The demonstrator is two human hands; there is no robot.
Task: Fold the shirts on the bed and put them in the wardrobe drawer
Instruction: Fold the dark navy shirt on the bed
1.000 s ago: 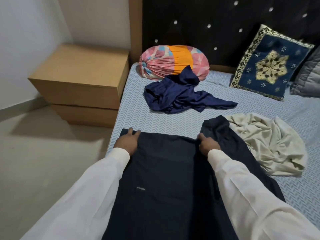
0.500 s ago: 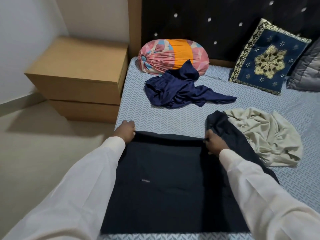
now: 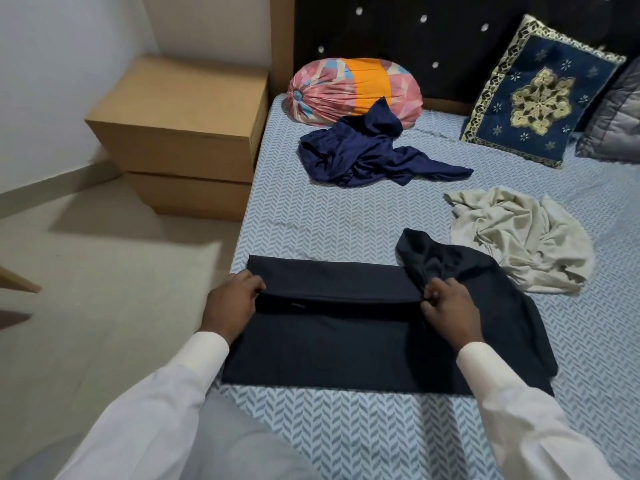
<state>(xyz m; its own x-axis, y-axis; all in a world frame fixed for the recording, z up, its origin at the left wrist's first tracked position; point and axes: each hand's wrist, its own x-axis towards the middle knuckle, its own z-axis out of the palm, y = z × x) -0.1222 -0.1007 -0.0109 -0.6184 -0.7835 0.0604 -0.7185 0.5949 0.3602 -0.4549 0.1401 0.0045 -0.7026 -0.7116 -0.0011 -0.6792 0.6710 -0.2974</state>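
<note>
Both grips hold cloth: my left grip (image 3: 235,301) and right grip (image 3: 450,308) pinch the far edge of the dark shirt (image 3: 329,351), now brought back toward me on the bed (image 3: 346,230). First fold made; the navy shirt (image 3: 363,154) and cream shirt (image 3: 519,237) wait behind.

Bare sheet (image 3: 329,230) between black shirt (image 3: 329,351) and navy shirt (image 3: 363,157).

Single head cam, wide-angle, looking forward and down across the bed (image 3: 346,216) from its foot edge toward the headboard (image 3: 433,43); close range.
</note>
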